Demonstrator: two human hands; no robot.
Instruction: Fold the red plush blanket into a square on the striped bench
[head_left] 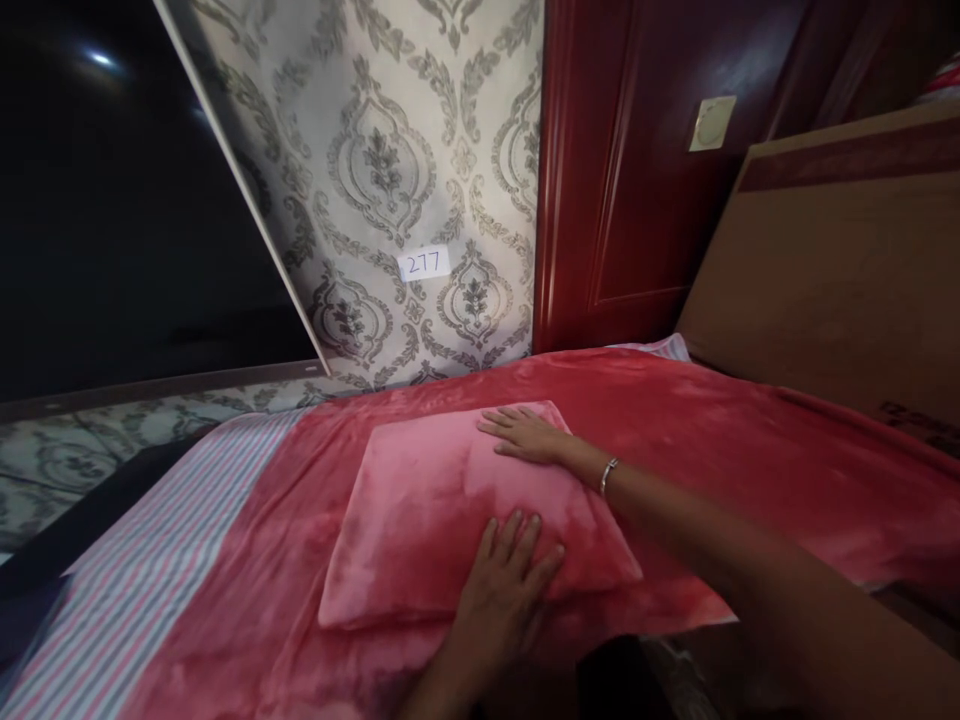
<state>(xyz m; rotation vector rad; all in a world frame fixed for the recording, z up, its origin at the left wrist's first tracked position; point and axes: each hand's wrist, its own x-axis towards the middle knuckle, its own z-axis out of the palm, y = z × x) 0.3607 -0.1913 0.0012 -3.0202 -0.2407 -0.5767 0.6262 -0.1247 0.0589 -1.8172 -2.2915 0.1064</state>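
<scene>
A pink-and-red plush pillow (420, 510), roughly square, lies flat on a red plush blanket (720, 440). My left hand (504, 575) rests on the pillow's near part, fingers spread and pointing away from me. Near the pillow's far right corner, my right hand (525, 436) lies flat with its fingers stretched out to the left. A silver bracelet (608, 476) circles my right wrist. Neither hand grips anything; both palms face down on the plush, their undersides hidden.
A striped cloth (172, 550) shows at the blanket's left. Behind stand a patterned wall (465, 190) with a paper label (424, 263) reading 277, a large dark screen (135, 220) at left, a dark red panel (652, 150), and a big cardboard box (832, 270) at right.
</scene>
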